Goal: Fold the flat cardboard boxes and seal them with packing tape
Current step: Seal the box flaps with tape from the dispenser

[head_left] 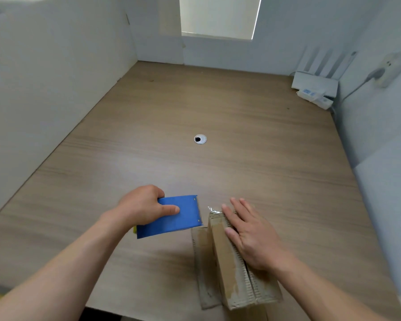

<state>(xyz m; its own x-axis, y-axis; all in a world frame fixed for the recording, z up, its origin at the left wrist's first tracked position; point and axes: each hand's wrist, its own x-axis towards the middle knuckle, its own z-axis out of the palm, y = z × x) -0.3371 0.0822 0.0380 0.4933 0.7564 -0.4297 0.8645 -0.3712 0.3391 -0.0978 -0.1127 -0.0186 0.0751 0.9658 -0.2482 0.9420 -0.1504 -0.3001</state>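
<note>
**Two hands, one seam: tape side and hold-down side**

We grip the blue tape dispenser (176, 216) in our left hand (144, 207), fingers curled over its far edge and thumb laid across its face. It sits just left of the far end of the cardboard box (227, 269), probably so the cutter stays close to the seam.

Our right hand (252, 237) lies flat on the box top with the fingers straight. We judge that it is pressing the flaps shut and keeping the box from sliding.

The box stands at the near edge of the desk (195, 100), right of centre, with its long side running away from us. A crinkled clear tape end (210, 209) sticks up at the box's far end, just beside our right fingertips. That suggests a strip along the top that needs cutting or smoothing down.
</note>
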